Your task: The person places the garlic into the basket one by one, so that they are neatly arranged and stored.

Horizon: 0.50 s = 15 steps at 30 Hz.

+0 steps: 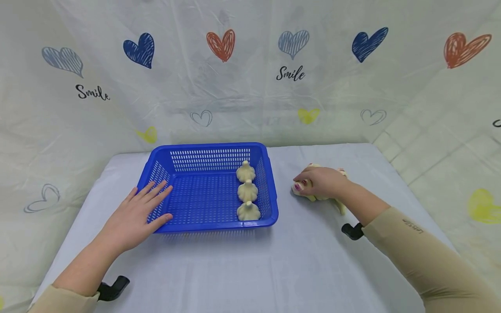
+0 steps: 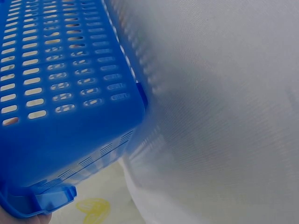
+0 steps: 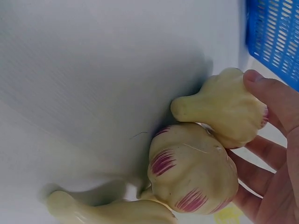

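Observation:
My right hand [image 1: 325,181] grips a cream garlic bulb [image 3: 229,109] on the table, thumb on one side and fingers on the other. Against it lies a garlic bulb with purple streaks [image 3: 191,168]. A further garlic piece [image 3: 112,212] shows at the bottom of the right wrist view; the hand covers most of this group in the head view. With fingers spread straight, my left hand [image 1: 135,217] rests at the left rim of a blue plastic basket [image 1: 213,227]. Three garlic bulbs [image 1: 248,191] sit in a column along the basket's right side.
A white cloth [image 1: 250,269] covers the table. Behind it hangs a pale sheet [image 1: 250,87] printed with hearts. Black wrist mounts [image 1: 113,288] stick out near both cuffs. The basket's slotted wall [image 2: 60,70] fills the upper left of the left wrist view.

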### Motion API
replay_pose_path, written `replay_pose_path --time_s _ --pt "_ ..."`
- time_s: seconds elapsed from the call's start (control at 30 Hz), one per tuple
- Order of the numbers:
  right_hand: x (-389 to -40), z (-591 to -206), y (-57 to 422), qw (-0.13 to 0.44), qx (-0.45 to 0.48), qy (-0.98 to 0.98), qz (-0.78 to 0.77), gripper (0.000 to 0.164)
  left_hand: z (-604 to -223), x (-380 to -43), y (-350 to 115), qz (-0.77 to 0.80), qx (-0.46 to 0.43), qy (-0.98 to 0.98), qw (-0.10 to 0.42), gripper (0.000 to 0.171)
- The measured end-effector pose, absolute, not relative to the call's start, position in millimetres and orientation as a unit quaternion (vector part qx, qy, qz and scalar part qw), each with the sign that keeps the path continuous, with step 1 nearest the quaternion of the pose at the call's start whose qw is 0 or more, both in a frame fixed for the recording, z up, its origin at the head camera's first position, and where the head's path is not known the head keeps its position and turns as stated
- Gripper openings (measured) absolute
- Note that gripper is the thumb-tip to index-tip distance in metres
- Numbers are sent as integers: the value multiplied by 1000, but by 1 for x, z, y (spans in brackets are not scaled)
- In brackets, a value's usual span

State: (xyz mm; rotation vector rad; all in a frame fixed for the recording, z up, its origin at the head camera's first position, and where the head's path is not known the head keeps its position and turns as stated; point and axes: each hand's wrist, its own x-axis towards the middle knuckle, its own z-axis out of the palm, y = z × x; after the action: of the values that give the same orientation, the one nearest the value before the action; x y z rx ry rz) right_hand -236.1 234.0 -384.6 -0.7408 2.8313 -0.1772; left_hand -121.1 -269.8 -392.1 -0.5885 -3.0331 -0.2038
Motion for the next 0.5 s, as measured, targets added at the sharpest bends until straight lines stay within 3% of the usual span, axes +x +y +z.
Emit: replay_pose_path --time_s 0.27,0.5 --pt "-237 -387 230 115 -263 957 -45 36 -391 -120 -269 -66 -189 -979 22 77" --pt "-234 -390 228 86 -326 941 -38 31 -390 -120 -268 -68 -187 -980 19 78"
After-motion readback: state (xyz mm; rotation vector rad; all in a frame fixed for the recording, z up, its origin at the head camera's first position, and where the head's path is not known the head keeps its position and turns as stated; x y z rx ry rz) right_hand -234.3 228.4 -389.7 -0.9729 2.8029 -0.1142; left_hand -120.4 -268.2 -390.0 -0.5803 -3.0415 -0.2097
